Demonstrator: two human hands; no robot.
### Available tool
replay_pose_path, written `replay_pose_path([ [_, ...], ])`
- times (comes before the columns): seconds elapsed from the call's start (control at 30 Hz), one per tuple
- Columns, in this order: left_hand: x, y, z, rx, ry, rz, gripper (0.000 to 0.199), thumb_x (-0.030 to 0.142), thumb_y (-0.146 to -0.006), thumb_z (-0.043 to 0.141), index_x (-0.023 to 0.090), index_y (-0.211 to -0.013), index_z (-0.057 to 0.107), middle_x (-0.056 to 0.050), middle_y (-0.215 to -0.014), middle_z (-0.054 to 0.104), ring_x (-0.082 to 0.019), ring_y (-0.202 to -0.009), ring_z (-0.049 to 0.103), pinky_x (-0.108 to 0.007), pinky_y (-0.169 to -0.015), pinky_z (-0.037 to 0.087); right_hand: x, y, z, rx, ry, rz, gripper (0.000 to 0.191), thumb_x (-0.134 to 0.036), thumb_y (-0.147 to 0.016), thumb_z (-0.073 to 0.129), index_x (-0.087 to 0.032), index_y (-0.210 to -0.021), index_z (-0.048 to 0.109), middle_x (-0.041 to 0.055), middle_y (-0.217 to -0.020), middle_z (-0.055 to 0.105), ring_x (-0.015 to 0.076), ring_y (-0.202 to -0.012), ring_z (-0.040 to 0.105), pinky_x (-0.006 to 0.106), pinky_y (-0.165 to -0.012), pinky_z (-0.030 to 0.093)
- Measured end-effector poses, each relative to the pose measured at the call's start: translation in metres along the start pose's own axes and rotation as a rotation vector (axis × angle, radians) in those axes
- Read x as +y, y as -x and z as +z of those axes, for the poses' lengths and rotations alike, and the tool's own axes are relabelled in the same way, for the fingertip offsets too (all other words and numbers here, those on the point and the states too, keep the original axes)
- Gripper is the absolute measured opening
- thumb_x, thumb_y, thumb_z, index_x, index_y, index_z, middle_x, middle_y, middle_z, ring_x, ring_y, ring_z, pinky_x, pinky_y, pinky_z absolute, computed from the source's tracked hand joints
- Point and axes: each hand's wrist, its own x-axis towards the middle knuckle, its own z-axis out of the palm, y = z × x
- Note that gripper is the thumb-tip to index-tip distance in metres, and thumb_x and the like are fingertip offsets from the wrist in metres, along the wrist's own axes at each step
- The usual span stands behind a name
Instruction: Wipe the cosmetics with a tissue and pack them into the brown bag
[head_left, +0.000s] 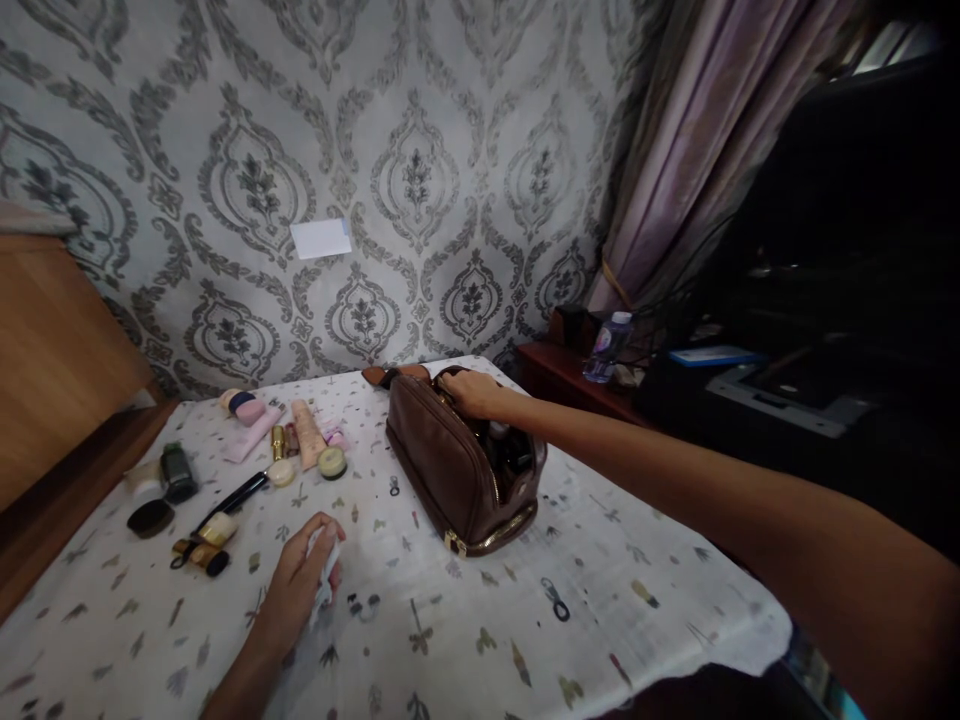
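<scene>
A brown leather bag [442,465] with a gold zipper stands unzipped at the middle of the cloth-covered table [450,640]. My right hand [472,393] is at the bag's far opening, fingers bent down and partly hidden by the rim; what they hold, if anything, cannot be seen. Dark items show inside the bag. Left of it, my left hand [311,570] is closed around a crumpled white tissue [325,580] just above the cloth. Beyond this hand lie a cream tube [306,432], a round jar [332,462] and a black pen-like item [236,498].
More cosmetics lie at the left, among them a dark green bottle [177,472] and a black round lid [150,517]. A wooden cabinet [60,360] borders the left side. A water bottle [607,348] stands beyond the table's right edge, near a purple curtain [690,130].
</scene>
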Motion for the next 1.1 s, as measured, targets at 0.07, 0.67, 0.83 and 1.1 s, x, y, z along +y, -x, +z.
replay_pose_path([
  [0.07, 0.000, 0.000, 0.000, -0.002, -0.006, -0.003, 0.052, 0.073, -0.082, 0.049, 0.021, -0.082, 0.052, 0.007, -0.047, 0.045, -0.010, -0.040, 0.042, -0.018, -0.039, 0.037, 0.000, 0.002, -0.002, -0.014, -0.002, -0.003, 0.032, -0.025, -0.095, 0.047, -0.011, -0.121, 0.061, 0.0214, -0.122, 0.066, 0.0284, -0.111, 0.065, 0.031, -0.085, 0.050],
  [0.67, -0.006, -0.001, -0.001, -0.006, -0.012, 0.013, 0.049, 0.070, -0.084, 0.049, 0.021, -0.082, 0.052, 0.006, -0.049, 0.046, -0.011, -0.043, 0.045, -0.019, -0.041, 0.038, -0.013, 0.027, -0.029, 0.089, -0.002, 0.010, 0.030, -0.018, -0.096, 0.042, -0.010, -0.106, 0.069, 0.0204, -0.113, 0.070, 0.0278, -0.105, 0.066, 0.031, -0.086, 0.047],
  [0.83, -0.006, -0.001, 0.000, -0.012, -0.013, 0.006, 0.047, 0.068, -0.085, 0.048, 0.021, -0.082, 0.052, 0.006, -0.048, 0.047, -0.011, -0.040, 0.041, -0.019, -0.039, 0.035, -0.063, 0.083, -0.043, 0.262, -0.122, -0.183, 0.031, -0.026, -0.102, 0.036, -0.016, -0.104, 0.065, 0.0124, -0.105, 0.071, 0.0218, -0.092, 0.066, 0.028, -0.077, 0.043],
  [1.1, -0.006, -0.006, -0.005, 0.057, 0.000, 0.123, 0.045, 0.064, -0.085, 0.051, 0.020, -0.077, 0.055, 0.005, -0.054, 0.048, -0.014, -0.048, 0.048, -0.023, -0.046, 0.042, -0.156, 0.125, 0.025, 0.092, -0.423, -0.613, 0.020, -0.024, -0.096, 0.048, -0.019, -0.098, 0.067, 0.0049, -0.092, 0.074, 0.0174, -0.072, 0.065, 0.028, -0.059, 0.031],
])
